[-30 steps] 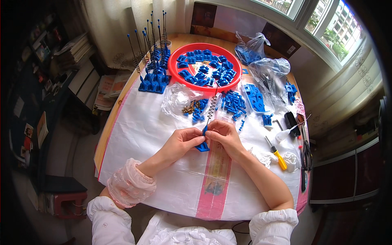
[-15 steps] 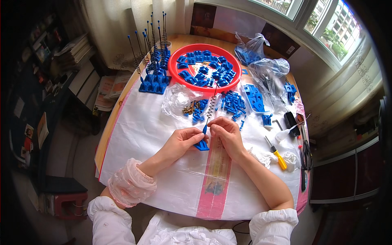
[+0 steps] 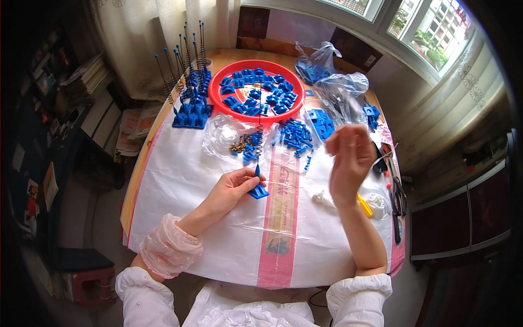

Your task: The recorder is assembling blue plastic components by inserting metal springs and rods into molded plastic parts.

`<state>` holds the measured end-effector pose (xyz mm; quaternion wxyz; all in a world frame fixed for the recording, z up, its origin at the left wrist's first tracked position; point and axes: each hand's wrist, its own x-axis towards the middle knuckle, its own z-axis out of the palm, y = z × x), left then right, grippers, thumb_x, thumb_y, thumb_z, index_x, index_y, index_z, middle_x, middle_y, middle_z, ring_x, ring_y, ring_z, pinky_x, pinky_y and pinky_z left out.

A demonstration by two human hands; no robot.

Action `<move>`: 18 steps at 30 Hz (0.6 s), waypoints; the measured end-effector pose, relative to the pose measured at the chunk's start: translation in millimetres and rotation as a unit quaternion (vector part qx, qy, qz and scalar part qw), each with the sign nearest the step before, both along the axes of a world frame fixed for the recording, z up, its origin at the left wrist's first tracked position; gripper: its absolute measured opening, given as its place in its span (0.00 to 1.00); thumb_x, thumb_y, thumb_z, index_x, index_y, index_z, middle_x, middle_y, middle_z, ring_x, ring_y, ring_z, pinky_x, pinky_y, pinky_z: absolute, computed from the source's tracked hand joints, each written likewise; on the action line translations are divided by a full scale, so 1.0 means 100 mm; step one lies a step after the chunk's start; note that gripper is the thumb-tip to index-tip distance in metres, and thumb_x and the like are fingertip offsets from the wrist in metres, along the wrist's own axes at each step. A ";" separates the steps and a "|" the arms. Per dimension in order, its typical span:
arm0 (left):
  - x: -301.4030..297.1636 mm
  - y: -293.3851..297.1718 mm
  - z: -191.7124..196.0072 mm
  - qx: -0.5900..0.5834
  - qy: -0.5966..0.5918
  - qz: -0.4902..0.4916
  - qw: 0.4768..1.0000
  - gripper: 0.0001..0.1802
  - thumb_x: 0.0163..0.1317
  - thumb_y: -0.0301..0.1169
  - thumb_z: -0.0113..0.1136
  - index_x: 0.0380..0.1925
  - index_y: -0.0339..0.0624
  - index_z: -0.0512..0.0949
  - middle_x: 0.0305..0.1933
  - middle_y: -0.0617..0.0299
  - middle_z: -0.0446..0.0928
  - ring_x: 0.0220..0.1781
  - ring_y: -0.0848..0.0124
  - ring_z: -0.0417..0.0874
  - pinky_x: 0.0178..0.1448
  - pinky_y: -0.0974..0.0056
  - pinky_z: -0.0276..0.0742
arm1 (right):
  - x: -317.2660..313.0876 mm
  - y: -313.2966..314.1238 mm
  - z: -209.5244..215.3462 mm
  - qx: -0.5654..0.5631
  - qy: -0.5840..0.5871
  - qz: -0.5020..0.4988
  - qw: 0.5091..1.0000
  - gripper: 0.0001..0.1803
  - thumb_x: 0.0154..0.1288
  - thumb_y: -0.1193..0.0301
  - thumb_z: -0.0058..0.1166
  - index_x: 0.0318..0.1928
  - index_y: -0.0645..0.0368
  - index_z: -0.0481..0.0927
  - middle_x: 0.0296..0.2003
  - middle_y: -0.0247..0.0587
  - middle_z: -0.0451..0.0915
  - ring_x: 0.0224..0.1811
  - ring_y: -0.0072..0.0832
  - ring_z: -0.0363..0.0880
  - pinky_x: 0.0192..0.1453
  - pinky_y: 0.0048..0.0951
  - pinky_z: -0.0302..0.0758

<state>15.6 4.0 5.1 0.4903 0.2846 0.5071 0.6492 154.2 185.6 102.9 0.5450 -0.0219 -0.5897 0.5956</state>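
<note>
My left hand (image 3: pixel 231 189) pinches a blue plastic piece with a flat base (image 3: pixel 259 191) and a pointed stem; a thin black coiled spring wire (image 3: pixel 259 143) rises upright from it. Raised over the right part of the table, my right hand (image 3: pixel 351 155) has loosely curled fingers smeared by motion; whether anything is in them is hidden. Beneath it, the yellow screwdriver handle (image 3: pixel 364 206) shows in part. Just beyond my left hand lie small blue pegs (image 3: pixel 295 136) and brass-coloured screws (image 3: pixel 241 144) on clear plastic.
A red round tray (image 3: pixel 214 102) of blue parts stands at the back. Left of it, several spring wires rise from a blue block (image 3: pixel 192 116). Plastic bags (image 3: pixel 343 87) and a tub of blue plates (image 3: pixel 321 123) sit back right; scissors (image 3: pixel 399 193) lie along the right edge.
My right hand has left the spring-wire piece and moved up and to the right, over the tools. My left hand still holds the piece. The whole view has shifted slightly.
</note>
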 end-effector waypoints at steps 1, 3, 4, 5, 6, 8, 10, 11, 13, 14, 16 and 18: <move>0.00 -0.02 0.01 -0.001 0.004 0.002 1.000 0.10 0.73 0.29 0.53 0.47 0.38 0.79 0.45 0.61 0.81 0.47 0.76 0.82 0.55 0.71 0.79 | 0.05 0.04 0.14 0.029 0.017 -0.030 0.999 0.06 0.72 0.72 0.55 0.37 0.60 0.75 0.25 0.33 0.74 0.26 0.17 0.70 0.29 0.19 0.66; 0.00 -0.05 0.02 -0.005 0.010 0.003 1.000 0.10 0.73 0.30 0.53 0.47 0.38 0.79 0.45 0.61 0.81 0.48 0.76 0.82 0.56 0.71 0.79 | 0.19 0.15 0.37 0.084 0.050 -0.078 0.992 0.06 0.70 0.72 0.57 0.38 0.60 0.75 0.24 0.32 0.75 0.26 0.17 0.71 0.30 0.18 0.66; 0.00 -0.06 0.02 -0.007 0.014 0.002 1.000 0.10 0.73 0.30 0.52 0.47 0.38 0.79 0.45 0.61 0.81 0.48 0.76 0.82 0.56 0.71 0.79 | 0.28 0.21 0.46 0.109 0.066 -0.096 0.987 0.06 0.69 0.73 0.58 0.38 0.60 0.75 0.24 0.32 0.75 0.26 0.16 0.71 0.30 0.18 0.66; 0.00 -0.07 0.04 -0.009 0.016 0.003 1.000 0.10 0.73 0.30 0.52 0.47 0.38 0.79 0.45 0.61 0.81 0.48 0.76 0.81 0.56 0.71 0.79 | 0.38 0.27 0.54 0.130 0.043 -0.116 0.984 0.06 0.68 0.74 0.59 0.37 0.61 0.76 0.25 0.32 0.75 0.26 0.16 0.71 0.31 0.18 0.66; 0.01 -0.05 0.04 -0.010 0.017 -0.003 1.000 0.10 0.73 0.30 0.52 0.47 0.38 0.79 0.45 0.61 0.81 0.48 0.77 0.81 0.56 0.71 0.78 | 0.50 0.31 0.62 0.152 0.018 -0.142 0.978 0.06 0.67 0.74 0.60 0.37 0.61 0.76 0.26 0.32 0.76 0.27 0.16 0.71 0.32 0.18 0.66; 0.03 0.00 0.05 -0.008 0.020 -0.011 1.000 0.10 0.74 0.30 0.51 0.46 0.38 0.78 0.45 0.61 0.81 0.49 0.77 0.81 0.57 0.71 0.78 | 0.72 0.30 0.75 0.192 -0.078 -0.161 0.965 0.05 0.65 0.76 0.62 0.35 0.62 0.77 0.28 0.32 0.76 0.28 0.16 0.71 0.34 0.18 0.67; 0.03 0.02 0.04 -0.001 0.025 -0.012 1.000 0.10 0.74 0.31 0.51 0.46 0.38 0.78 0.45 0.61 0.81 0.49 0.77 0.81 0.57 0.70 0.78 | 0.95 0.31 0.76 0.227 -0.178 -0.168 0.943 0.05 0.64 0.77 0.62 0.34 0.62 0.78 0.28 0.32 0.76 0.29 0.16 0.71 0.35 0.18 0.67; 0.03 0.02 0.04 -0.003 0.028 -0.017 0.999 0.10 0.74 0.31 0.51 0.46 0.38 0.78 0.45 0.62 0.81 0.49 0.76 0.81 0.56 0.70 0.78 | 1.11 0.34 0.71 0.275 -0.237 -0.204 0.909 0.05 0.62 0.79 0.62 0.32 0.63 0.79 0.27 0.33 0.76 0.28 0.16 0.71 0.34 0.19 0.66; 0.02 -0.01 0.03 -0.007 0.028 -0.011 1.000 0.10 0.74 0.31 0.51 0.45 0.38 0.78 0.45 0.62 0.81 0.49 0.77 0.81 0.56 0.70 0.78 | 1.39 0.35 0.60 0.321 -0.348 -0.272 0.838 0.04 0.60 0.80 0.62 0.31 0.64 0.79 0.24 0.35 0.75 0.26 0.17 0.69 0.31 0.21 0.64; 0.01 -0.03 0.03 -0.010 0.028 -0.006 1.000 0.10 0.74 0.31 0.51 0.45 0.38 0.78 0.45 0.62 0.81 0.48 0.77 0.81 0.56 0.70 0.78 | 1.53 0.36 0.53 0.315 -0.395 -0.291 0.812 0.03 0.60 0.80 0.62 0.32 0.64 0.79 0.23 0.35 0.75 0.25 0.17 0.69 0.30 0.22 0.64; 0.00 -0.03 0.04 -0.009 0.029 -0.007 1.000 0.10 0.74 0.32 0.51 0.45 0.39 0.78 0.46 0.61 0.81 0.48 0.77 0.81 0.56 0.70 0.77 | 1.87 0.42 0.40 0.220 -0.465 -0.328 0.793 0.03 0.61 0.79 0.61 0.31 0.65 0.79 0.23 0.35 0.74 0.24 0.19 0.68 0.28 0.23 0.63; 0.00 -0.02 0.03 -0.011 0.030 -0.010 0.999 0.10 0.74 0.32 0.50 0.45 0.38 0.77 0.46 0.61 0.80 0.48 0.77 0.81 0.57 0.69 0.77 | 2.20 0.55 0.23 0.157 -0.510 -0.373 0.759 0.04 0.61 0.79 0.60 0.31 0.66 0.78 0.23 0.38 0.76 0.24 0.23 0.71 0.30 0.25 0.67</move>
